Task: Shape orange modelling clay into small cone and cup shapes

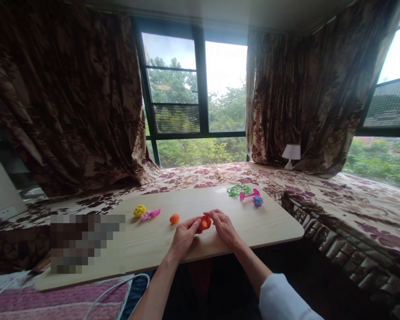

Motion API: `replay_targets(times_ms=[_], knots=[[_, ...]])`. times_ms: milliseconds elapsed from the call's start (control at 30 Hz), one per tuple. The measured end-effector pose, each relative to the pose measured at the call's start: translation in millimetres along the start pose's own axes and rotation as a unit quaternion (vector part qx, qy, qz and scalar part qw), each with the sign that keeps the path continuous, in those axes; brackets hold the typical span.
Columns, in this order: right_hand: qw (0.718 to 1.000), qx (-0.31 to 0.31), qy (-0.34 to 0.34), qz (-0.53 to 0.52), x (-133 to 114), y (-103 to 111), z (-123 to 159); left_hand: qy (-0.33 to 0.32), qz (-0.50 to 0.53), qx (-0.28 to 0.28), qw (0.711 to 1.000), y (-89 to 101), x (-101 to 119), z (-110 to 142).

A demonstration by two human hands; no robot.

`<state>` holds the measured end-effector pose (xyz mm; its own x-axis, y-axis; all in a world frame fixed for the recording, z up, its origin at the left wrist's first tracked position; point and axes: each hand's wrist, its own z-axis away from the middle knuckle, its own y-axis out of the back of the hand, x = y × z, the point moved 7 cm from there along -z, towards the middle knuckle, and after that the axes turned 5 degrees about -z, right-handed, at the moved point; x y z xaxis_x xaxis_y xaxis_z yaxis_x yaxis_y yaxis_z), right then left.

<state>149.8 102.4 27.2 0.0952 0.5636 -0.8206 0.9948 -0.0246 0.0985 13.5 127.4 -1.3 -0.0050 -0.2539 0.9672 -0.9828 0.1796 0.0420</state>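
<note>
Over the near edge of the table, my left hand (186, 233) pinches the left side of a small orange-red piece (205, 223) that looks like modelling clay. The piece is cupped, with a lighter orange lump in its middle. On its right edge the fingers of my right hand (224, 226) are bent and closed against it. An orange ball (174, 218), perhaps of the same clay, lies on the table just left of my left hand.
The light wooden table (146, 249) holds a yellow lump (140, 210) and pink-purple pieces (150, 214) at left. Toward the right rear are a green beaded string (238, 190), a pink dumbbell-shaped toy (250, 195) and a blue-pink spiky ball (258, 201). A white lamp (291, 153) stands behind.
</note>
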Motion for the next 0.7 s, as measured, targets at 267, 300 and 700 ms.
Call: replay_targets(times_ms=[267,300,700], knots=[[1.000,0.001,0.004,0.009,-0.2,0.6,-0.3,-0.006,0.002,-0.004,1.000,-0.2,-2.5,-0.6],[1.000,0.010,-0.012,-0.013,3.0,2.6,-0.8,-0.004,0.013,-0.001,1.000,-0.2,-2.9,-1.1],[0.999,0.019,0.006,-0.030,19.8,0.8,-3.4,0.032,0.068,0.022,0.997,-5.5,-12.2,-6.7]])
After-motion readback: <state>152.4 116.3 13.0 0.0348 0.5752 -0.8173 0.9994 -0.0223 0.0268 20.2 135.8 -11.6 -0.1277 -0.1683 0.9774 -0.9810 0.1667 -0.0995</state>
